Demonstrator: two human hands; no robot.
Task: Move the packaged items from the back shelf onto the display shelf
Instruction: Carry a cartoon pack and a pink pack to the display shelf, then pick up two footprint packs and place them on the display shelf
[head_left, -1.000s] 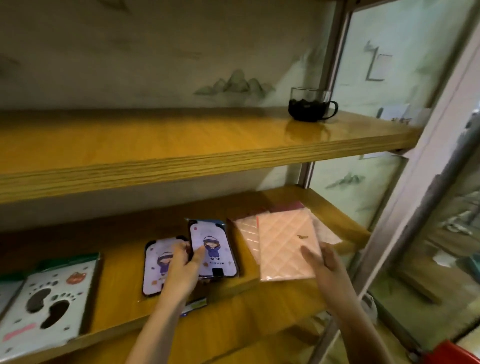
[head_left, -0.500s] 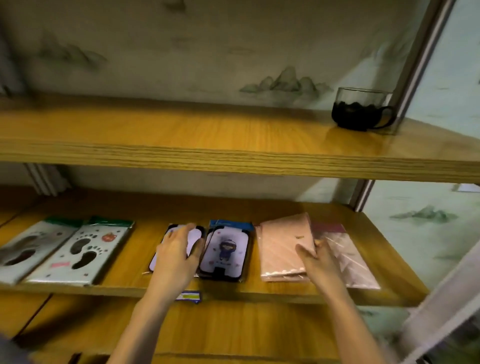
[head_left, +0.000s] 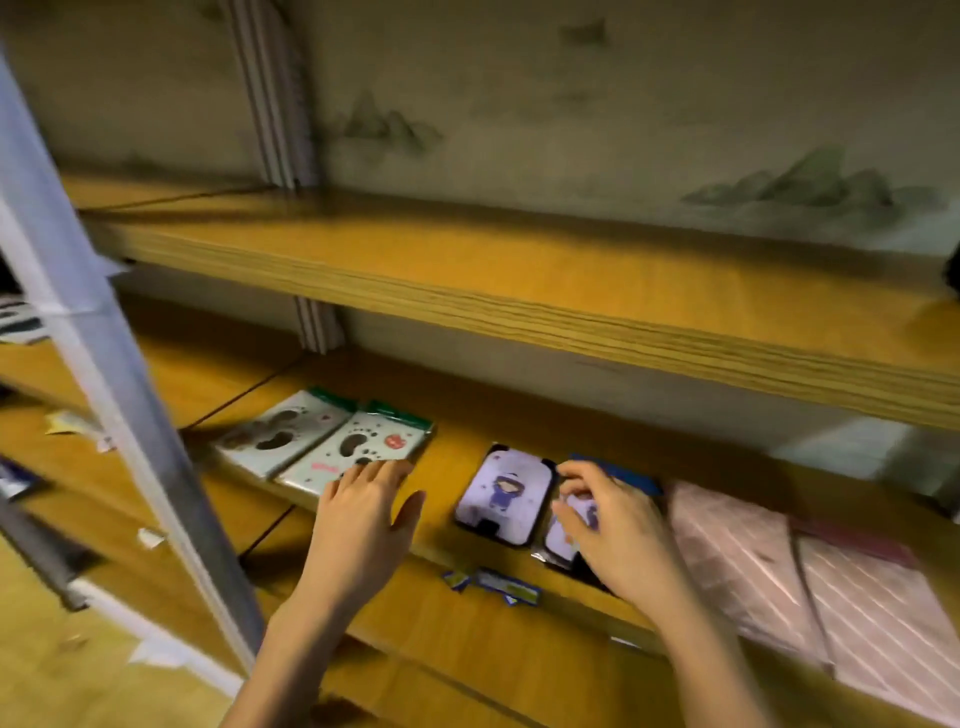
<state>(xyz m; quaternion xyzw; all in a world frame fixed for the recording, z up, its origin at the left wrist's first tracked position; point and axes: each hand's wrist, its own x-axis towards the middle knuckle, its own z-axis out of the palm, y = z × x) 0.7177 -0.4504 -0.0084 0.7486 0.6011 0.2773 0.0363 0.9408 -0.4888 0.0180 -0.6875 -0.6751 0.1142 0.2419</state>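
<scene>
- Glossy film is catching the light on the dark-rimmed rectangular packet with a purple cartoon figure (head_left: 563, 540). It is lying flat on the honey-coloured wooden display shelf (head_left: 449, 462).
- The right hand (head_left: 621, 525) is curling its fingers onto that packet, and thumb and fingertips seem to be pinching its upper part.
- A matching cartoon packet (head_left: 506, 493) is lying just beside it (blur is hiding whether the edges are meeting).
- The left hand (head_left: 363, 514) is reaching out with fingers straight and slightly apart, holding nothing. Its fingertips are arriving at the near corner of the flat white packet printed with dark footprints (head_left: 358, 449).
- These sleeves are looking thin and slick, so I am judging a slide safer than a lift. Press lightly and nudge each one square to the shelf's front edge, keeping the row even.
- Two soft pink quilted packets (head_left: 737, 556) are lying on the right, one overlapping the other; they are probably going to flex if gripped by a corner.
</scene>
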